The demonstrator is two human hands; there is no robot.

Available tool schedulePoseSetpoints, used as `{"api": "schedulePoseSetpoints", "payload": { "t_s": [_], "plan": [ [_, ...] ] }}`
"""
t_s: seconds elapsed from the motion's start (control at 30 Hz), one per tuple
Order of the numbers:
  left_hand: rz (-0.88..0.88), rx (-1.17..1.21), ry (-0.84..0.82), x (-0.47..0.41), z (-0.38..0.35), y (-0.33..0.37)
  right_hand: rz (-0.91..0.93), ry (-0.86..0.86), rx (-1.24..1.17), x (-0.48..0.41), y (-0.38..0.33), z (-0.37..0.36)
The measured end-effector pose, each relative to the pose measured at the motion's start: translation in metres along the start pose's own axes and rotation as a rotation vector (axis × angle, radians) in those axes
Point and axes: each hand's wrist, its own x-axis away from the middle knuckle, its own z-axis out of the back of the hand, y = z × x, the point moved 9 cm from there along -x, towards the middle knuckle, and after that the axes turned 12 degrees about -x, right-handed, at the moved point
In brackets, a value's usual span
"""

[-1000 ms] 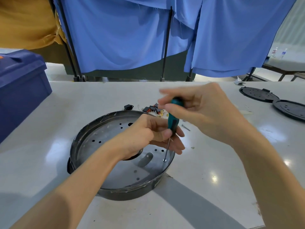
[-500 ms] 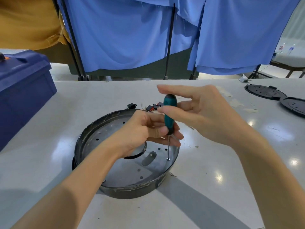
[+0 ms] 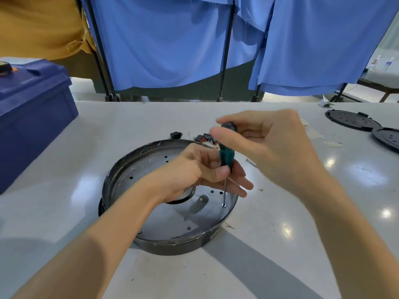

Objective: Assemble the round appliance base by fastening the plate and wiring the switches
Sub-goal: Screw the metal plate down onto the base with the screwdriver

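The round appliance base (image 3: 121,169) lies on the white table (image 3: 302,244) with a silver perforated plate (image 3: 172,219) seated inside it. A teal-handled screwdriver (image 3: 226,155) stands upright, its tip on a screw (image 3: 223,205) near the plate's right rim. My right hand (image 3: 269,147) pinches the top of the handle with thumb and fingers. My left hand (image 3: 198,171) pinches the handle's lower end, above the plate. Small black and red switches (image 3: 204,138) with wires lie just behind the base.
A dark blue bin (image 3: 32,117) stands at the left edge of the table. Two black round covers (image 3: 354,120) lie at the far right. A black socket part (image 3: 176,134) sits behind the base. Blue cloth screens on stands hang beyond the table.
My right hand's fingers have shifted round the handle top, turning the screwdriver. The tip stays on the same screw; my left hand keeps its place.
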Motion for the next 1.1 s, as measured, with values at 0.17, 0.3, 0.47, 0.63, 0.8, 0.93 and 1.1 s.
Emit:
{"api": "schedulePoseSetpoints", "payload": {
  "t_s": [0.17, 0.3, 0.47, 0.63, 0.8, 0.93, 1.1],
  "plan": [
    [-0.022, 0.025, 0.063, 0.004, 0.005, 0.002, 0.125, -0.063, 0.047, -0.004, -0.01, -0.002],
    [-0.045, -0.017, 0.137, 0.0, 0.007, 0.003, 0.123, 0.133, 0.254, -0.002, -0.005, 0.003],
    [-0.054, -0.023, 0.024, -0.003, -0.006, 0.004, 0.185, 0.354, 0.611, 0.017, -0.019, 0.005],
    [-0.053, -0.013, -0.021, 0.005, -0.003, 0.0, 0.006, -0.162, -0.098, 0.0, 0.001, -0.008],
    [-0.089, 0.038, 0.062, 0.004, 0.003, 0.005, 0.103, -0.076, -0.073, 0.002, -0.002, -0.003],
    [-0.082, 0.04, 0.065, 0.004, 0.001, 0.005, 0.126, 0.242, 0.086, 0.013, 0.001, 0.002],
    [-0.058, 0.026, 0.072, 0.001, -0.002, 0.001, 0.097, 0.476, 0.283, 0.021, -0.001, 0.002]
  ]
}}
